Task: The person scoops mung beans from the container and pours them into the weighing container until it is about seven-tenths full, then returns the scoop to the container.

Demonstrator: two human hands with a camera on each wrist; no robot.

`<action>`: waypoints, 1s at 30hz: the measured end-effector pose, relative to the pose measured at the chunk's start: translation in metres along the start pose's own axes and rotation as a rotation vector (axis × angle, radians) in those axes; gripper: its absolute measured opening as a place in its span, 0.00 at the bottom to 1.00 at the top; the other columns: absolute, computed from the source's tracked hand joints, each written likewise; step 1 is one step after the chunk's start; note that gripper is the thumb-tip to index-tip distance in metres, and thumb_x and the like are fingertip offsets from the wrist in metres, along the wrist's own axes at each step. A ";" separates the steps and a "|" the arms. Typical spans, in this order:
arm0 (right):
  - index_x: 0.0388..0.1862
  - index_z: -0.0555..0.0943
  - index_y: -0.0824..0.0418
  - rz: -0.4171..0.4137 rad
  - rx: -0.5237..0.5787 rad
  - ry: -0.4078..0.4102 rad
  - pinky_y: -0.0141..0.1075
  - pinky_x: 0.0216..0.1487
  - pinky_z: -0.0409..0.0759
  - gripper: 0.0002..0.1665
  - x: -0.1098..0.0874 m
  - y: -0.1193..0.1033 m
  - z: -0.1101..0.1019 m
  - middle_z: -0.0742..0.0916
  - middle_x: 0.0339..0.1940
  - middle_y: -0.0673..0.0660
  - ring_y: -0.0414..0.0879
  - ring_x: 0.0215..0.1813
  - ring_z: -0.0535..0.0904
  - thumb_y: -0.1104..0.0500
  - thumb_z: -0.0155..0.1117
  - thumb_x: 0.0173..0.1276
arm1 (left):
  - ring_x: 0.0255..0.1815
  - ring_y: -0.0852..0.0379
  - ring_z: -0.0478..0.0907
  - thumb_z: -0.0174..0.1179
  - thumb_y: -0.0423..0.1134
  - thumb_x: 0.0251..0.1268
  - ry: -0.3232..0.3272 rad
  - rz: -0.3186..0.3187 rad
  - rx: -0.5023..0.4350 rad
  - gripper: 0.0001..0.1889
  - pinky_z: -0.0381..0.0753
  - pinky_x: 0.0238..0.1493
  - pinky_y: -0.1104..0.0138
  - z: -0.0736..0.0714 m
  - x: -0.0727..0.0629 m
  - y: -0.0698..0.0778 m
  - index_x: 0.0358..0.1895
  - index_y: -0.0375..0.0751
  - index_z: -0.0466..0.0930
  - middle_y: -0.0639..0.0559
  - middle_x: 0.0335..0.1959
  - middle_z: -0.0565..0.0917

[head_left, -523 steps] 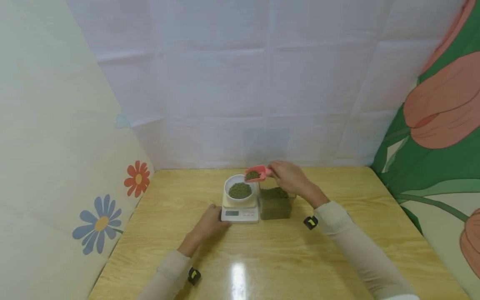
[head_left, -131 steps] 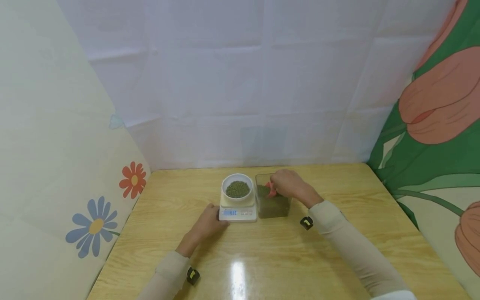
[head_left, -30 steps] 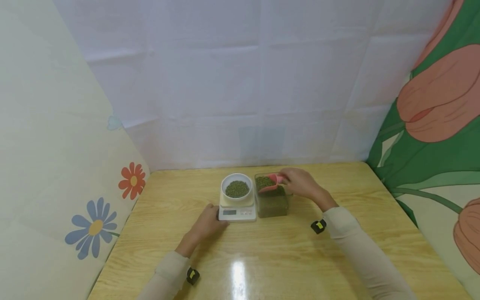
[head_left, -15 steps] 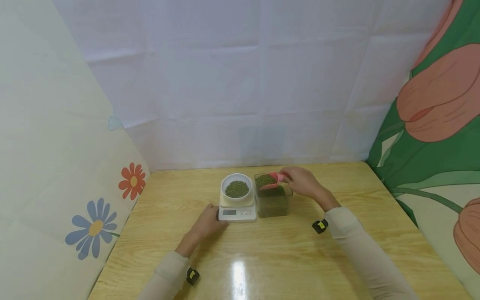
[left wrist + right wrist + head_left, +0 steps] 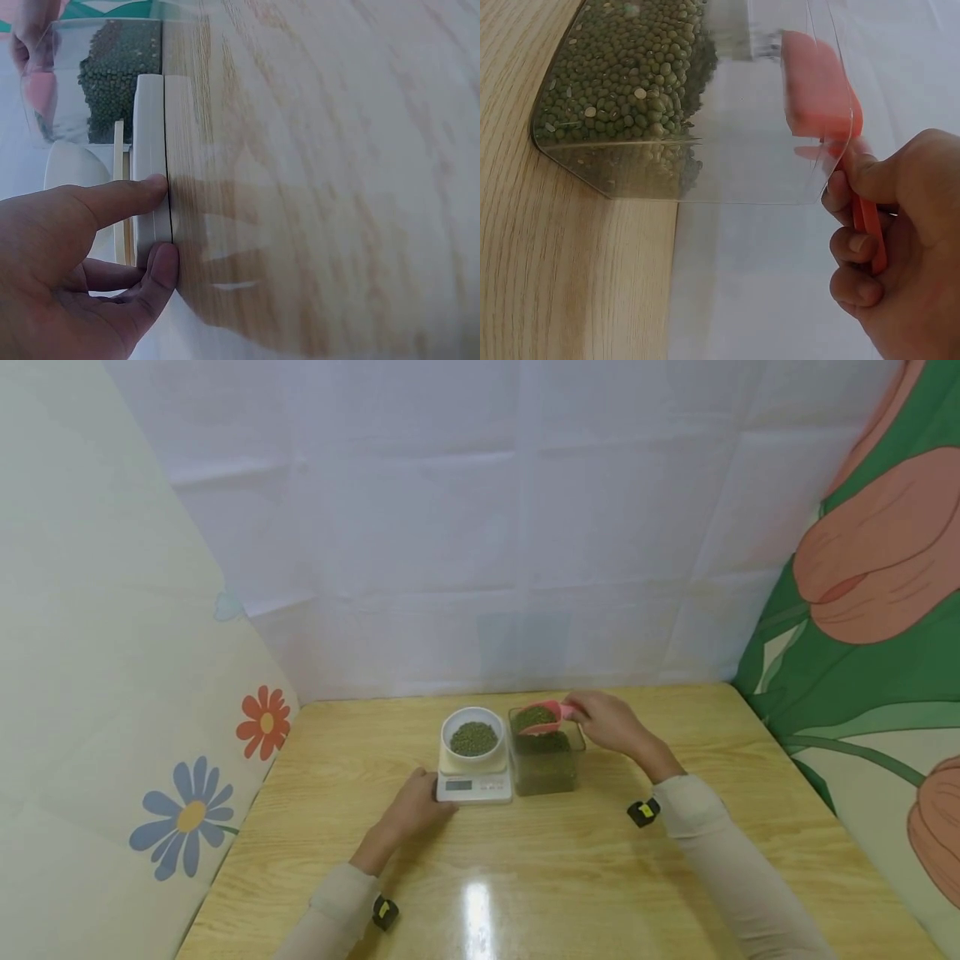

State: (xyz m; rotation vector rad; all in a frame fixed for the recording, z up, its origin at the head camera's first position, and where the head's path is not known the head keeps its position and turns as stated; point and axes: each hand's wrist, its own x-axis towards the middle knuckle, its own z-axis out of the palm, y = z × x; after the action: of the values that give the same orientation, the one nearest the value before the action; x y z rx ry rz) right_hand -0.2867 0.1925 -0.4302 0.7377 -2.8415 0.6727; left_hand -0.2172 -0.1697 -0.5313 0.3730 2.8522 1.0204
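My right hand (image 5: pixel 611 722) grips the handle of a pink scoop (image 5: pixel 821 86), with fingers curled round it in the right wrist view. Green mung beans fill the scoop, which is held level at the top of a clear plastic container (image 5: pixel 547 772) of mung beans (image 5: pixel 622 67). Just left of the container stands a white kitchen scale (image 5: pixel 475 787) bearing a white bowl (image 5: pixel 472 714) part filled with mung beans. At the scale's near left corner, my left hand (image 5: pixel 412 806) holds its edge between thumb and fingers (image 5: pixel 161 262).
The wood-grain table (image 5: pixel 525 877) extends in front of both hands. A white cloth backdrop (image 5: pixel 420 568) hangs behind it, with flower-printed panels on the left and right. A black wrist device (image 5: pixel 643 812) sits by the right cuff, another by the left.
The scoop, dipped into the container's beans about four seconds ago, has risen to the rim with beans in it. The scale's lit display has gone dark. My left hand has stayed put.
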 end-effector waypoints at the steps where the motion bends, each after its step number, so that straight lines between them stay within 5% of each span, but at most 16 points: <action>1: 0.49 0.86 0.63 0.002 0.004 0.000 0.56 0.50 0.82 0.10 0.000 0.000 0.000 0.90 0.42 0.59 0.55 0.44 0.86 0.59 0.60 0.81 | 0.42 0.53 0.71 0.77 0.37 0.59 0.001 0.002 0.001 0.22 0.81 0.46 0.58 0.000 0.000 0.000 0.57 0.34 0.86 0.47 0.40 0.80; 12: 0.45 0.84 0.61 0.029 0.037 -0.029 0.47 0.41 0.77 0.10 -0.001 0.003 -0.002 0.87 0.35 0.56 0.47 0.34 0.77 0.59 0.57 0.83 | 0.42 0.54 0.71 0.77 0.37 0.59 -0.003 -0.006 -0.004 0.22 0.80 0.46 0.60 0.000 -0.001 -0.001 0.57 0.35 0.87 0.48 0.40 0.79; 30: 0.48 0.84 0.61 0.055 0.059 -0.021 0.47 0.43 0.76 0.10 -0.002 0.002 -0.007 0.87 0.38 0.56 0.47 0.36 0.77 0.57 0.57 0.84 | 0.41 0.53 0.72 0.77 0.39 0.60 0.001 -0.037 -0.033 0.22 0.82 0.48 0.57 -0.001 -0.003 0.001 0.57 0.35 0.86 0.46 0.42 0.78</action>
State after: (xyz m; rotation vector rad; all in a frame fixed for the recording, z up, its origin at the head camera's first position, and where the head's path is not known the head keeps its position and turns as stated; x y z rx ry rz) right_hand -0.2857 0.1978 -0.4252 0.6818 -2.8822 0.7635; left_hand -0.2146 -0.1704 -0.5301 0.3159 2.8281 1.0588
